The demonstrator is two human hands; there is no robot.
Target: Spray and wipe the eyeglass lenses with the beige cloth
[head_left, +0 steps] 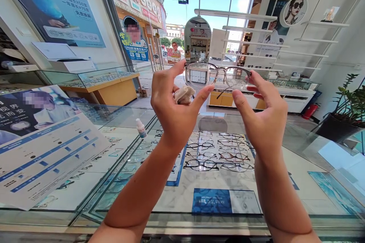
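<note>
You hold the glasses [218, 76] up above the glass bench [299, 182], your left hand [171, 102] pinching one end with a crumpled cloth [184, 95] tucked in, your right hand [264, 114] pinching the other

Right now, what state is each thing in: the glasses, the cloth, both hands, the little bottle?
Glasses: held up level between both hands, temples unfolded.
Cloth: crumpled in the left hand's palm.
Left hand: pinching the glasses' left end.
Right hand: pinching the right end.
Small bottle: upright on the glass counter, capped.
</note>
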